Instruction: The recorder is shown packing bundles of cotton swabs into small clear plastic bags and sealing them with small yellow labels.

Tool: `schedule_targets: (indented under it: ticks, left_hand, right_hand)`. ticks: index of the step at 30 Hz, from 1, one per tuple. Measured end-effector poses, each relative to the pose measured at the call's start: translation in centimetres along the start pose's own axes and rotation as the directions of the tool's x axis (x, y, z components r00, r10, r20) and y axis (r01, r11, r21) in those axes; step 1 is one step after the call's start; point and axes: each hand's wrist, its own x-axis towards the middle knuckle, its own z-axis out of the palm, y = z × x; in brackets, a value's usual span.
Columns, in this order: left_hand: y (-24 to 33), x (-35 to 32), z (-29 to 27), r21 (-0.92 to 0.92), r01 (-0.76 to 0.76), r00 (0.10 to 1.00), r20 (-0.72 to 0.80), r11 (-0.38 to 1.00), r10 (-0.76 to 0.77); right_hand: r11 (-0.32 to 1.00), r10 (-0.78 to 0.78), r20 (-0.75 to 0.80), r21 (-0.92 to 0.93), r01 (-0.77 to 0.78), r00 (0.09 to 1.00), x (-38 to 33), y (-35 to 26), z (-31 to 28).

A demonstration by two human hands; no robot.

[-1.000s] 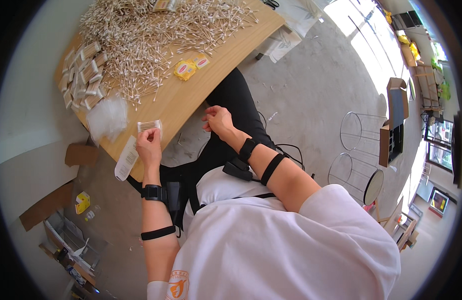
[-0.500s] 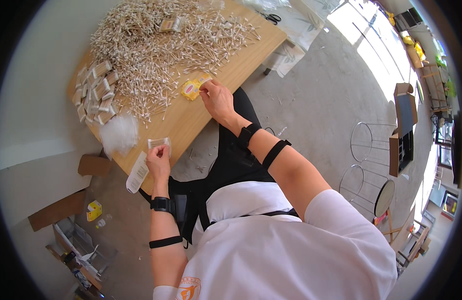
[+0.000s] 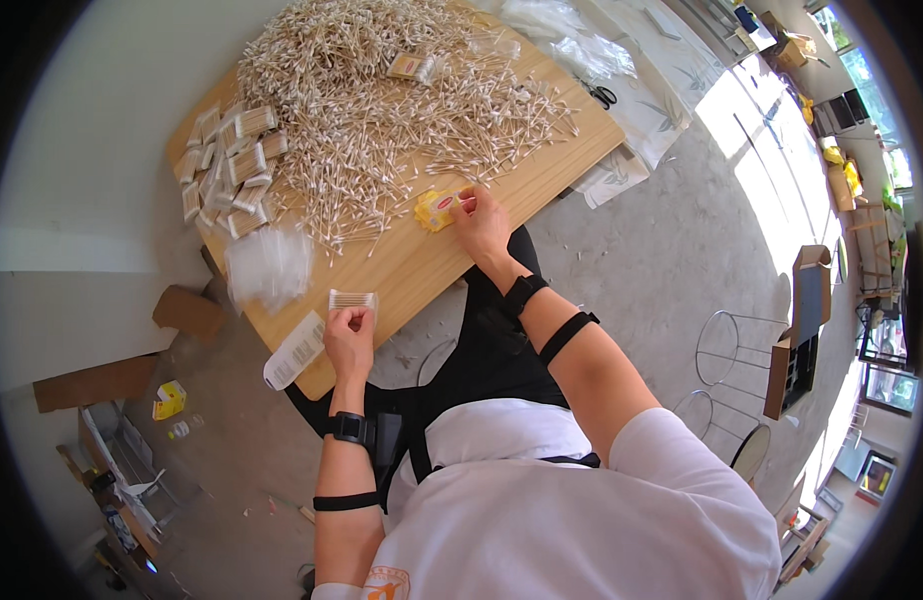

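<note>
My left hand (image 3: pixel 350 342) is at the table's near edge, its fingers closed on a small clear bag of cotton swabs (image 3: pixel 353 299); the swabs lie side by side at the bag's far end. Beside that hand a white printed strip (image 3: pixel 296 352) overhangs the edge. Further right, my right hand (image 3: pixel 485 228) pinches a small yellow label at the side of a little pile of yellow labels (image 3: pixel 433 211). The fingertips partly cover the pinched label. Beyond both hands spreads a large heap of loose cotton swabs (image 3: pixel 332 130).
Filled swab packs (image 3: pixel 247 163) are stacked at the table's left, with clear empty bags (image 3: pixel 270 268) nearer me. Another pack (image 3: pixel 410 67) lies on the heap. Black scissors (image 3: pixel 604 96) rest past the table's right corner. Wire-framed stools (image 3: pixel 732 345) and an open carton (image 3: pixel 800 335) stand right.
The whole view has shifted, so the table appears further right and lower. My left hand keeps the swab bag; my right hand stays at the yellow labels, its fingers slightly closer to the pile.
</note>
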Motion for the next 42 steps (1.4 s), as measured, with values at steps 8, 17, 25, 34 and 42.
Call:
schedule_targets:
  ticks: [8, 17, 25, 34, 42]
  left_hand:
    - [3.8, -0.6, -1.6, 0.042, -0.036, 0.999, 0.000, 0.999, 0.036]
    - [3.6, -4.1, 0.4, -0.611, 0.276, 0.961, 0.154, 0.742, -0.230]
    - [4.2, -5.0, -1.1, -0.202, 0.011, 0.962, 0.270, 0.979, 0.045]
    - [3.7, -2.2, 0.7, 0.359, -0.237, 0.952, -0.101, 0.903, 0.290]
    - [1.4, -1.7, 1.1, 0.257, -0.149, 0.983, -0.063, 0.955, 0.170]
  right_hand:
    - [0.366, 0.011, 0.715, 0.648, -0.668, 0.699, -7.6, -0.8, -1.2]
    - [0.602, -0.105, 0.730, 0.588, -0.541, 0.676, -15.5, -0.4, 1.1]
    - [0.942, -0.290, 0.720, 0.331, 0.055, 0.630, -11.6, -1.6, -2.1]
    - [0.834, 0.120, 0.533, 0.404, -0.377, 0.837, -11.9, 0.6, 1.9]
    - [0.741, 0.106, 0.570, 0.501, -0.446, 0.815, -12.8, -0.7, 2.8]
